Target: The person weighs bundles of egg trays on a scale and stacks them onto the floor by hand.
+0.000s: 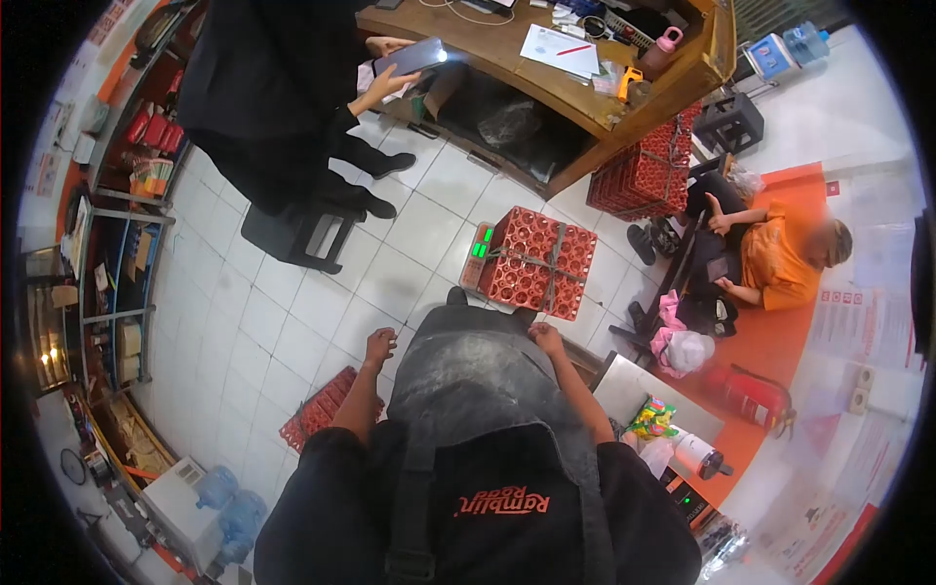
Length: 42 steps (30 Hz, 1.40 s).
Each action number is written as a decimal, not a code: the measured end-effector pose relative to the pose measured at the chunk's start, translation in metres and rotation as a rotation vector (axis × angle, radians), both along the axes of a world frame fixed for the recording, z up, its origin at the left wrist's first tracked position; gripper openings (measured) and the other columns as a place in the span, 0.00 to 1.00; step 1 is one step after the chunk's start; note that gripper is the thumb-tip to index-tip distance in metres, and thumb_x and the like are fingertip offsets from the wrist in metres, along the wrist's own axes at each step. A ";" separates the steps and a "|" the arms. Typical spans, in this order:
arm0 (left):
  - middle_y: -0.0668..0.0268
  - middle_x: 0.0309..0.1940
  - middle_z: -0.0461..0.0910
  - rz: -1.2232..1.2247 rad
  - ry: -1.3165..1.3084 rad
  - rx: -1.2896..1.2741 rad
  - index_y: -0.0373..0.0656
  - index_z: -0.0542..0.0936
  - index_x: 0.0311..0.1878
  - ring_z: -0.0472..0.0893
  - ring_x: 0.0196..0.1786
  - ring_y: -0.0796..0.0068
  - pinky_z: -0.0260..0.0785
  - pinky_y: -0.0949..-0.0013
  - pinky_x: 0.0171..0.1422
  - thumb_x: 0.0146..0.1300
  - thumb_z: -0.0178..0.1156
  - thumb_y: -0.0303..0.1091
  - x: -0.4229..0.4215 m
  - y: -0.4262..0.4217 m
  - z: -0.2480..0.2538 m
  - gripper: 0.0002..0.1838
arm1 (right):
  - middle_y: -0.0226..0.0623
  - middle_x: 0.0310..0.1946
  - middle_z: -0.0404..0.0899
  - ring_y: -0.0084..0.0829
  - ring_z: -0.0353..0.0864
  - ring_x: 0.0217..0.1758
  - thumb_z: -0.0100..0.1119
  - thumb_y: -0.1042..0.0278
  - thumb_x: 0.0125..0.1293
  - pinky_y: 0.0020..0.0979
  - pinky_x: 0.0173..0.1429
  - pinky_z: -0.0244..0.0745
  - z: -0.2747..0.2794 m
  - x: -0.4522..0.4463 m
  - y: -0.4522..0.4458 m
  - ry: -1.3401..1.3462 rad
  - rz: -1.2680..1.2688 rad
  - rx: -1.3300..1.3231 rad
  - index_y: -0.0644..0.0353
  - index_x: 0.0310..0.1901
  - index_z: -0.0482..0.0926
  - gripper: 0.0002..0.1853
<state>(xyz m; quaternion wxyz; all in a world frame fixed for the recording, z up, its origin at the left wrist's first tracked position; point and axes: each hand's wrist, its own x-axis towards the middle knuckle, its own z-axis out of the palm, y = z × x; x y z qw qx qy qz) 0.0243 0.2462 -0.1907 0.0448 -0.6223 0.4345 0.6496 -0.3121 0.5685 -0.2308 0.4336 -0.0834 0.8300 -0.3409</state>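
My left hand (381,345) hangs beside the apron (478,375), its fingers curled in; whether anything is inside cannot be made out. On the other side of the apron, my right hand (546,337) is also curled, near the lower edge of a tied stack of red egg trays (538,263). A gap shows between that hand and the stack. The stack stands on a floor scale (475,265) with a green lit display. Another red tray stack (327,408) lies on the tiles beyond my left forearm.
One person in black (263,107) holds a lit phone (414,58) by the wooden desk (575,102). Another in orange (780,258) sits on a bench at the right. More tied trays (648,171), a black stool (292,234) and shelves (122,210) stand around.
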 end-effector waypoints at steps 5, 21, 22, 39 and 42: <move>0.68 0.40 0.82 0.008 -0.045 0.046 0.45 0.78 0.52 0.77 0.35 0.76 0.70 0.69 0.35 0.65 0.56 0.43 0.009 0.020 0.002 0.17 | 0.34 0.36 0.85 0.23 0.82 0.39 0.63 0.66 0.61 0.26 0.47 0.76 -0.008 0.000 0.001 0.015 0.000 0.029 0.65 0.47 0.80 0.15; 0.64 0.43 0.82 -0.143 0.032 -0.071 0.43 0.79 0.54 0.80 0.40 0.72 0.73 0.66 0.41 0.66 0.57 0.43 0.010 0.021 -0.009 0.19 | 0.39 0.40 0.87 0.31 0.86 0.46 0.66 0.60 0.57 0.31 0.55 0.77 0.015 -0.003 -0.012 -0.010 0.008 0.028 0.61 0.48 0.82 0.19; 0.64 0.43 0.82 -0.148 0.033 -0.071 0.43 0.79 0.54 0.80 0.40 0.72 0.73 0.66 0.41 0.66 0.57 0.43 0.011 0.019 -0.015 0.19 | 0.38 0.41 0.87 0.31 0.86 0.46 0.65 0.60 0.57 0.31 0.55 0.77 0.022 -0.003 -0.014 -0.010 0.009 0.032 0.61 0.48 0.82 0.18; 0.66 0.39 0.83 -0.203 0.080 -0.197 0.39 0.81 0.50 0.79 0.38 0.75 0.69 0.70 0.41 0.65 0.58 0.44 0.003 0.023 -0.008 0.19 | 0.39 0.39 0.86 0.27 0.85 0.44 0.64 0.64 0.62 0.28 0.51 0.77 0.005 -0.001 -0.012 0.006 -0.022 0.061 0.66 0.49 0.81 0.17; 0.65 0.41 0.83 -0.231 0.054 -0.208 0.38 0.81 0.50 0.79 0.39 0.75 0.69 0.71 0.43 0.65 0.58 0.44 0.005 0.023 -0.004 0.20 | 0.38 0.40 0.86 0.28 0.85 0.44 0.64 0.64 0.62 0.28 0.52 0.76 0.006 -0.002 -0.014 0.006 -0.013 0.060 0.66 0.48 0.81 0.17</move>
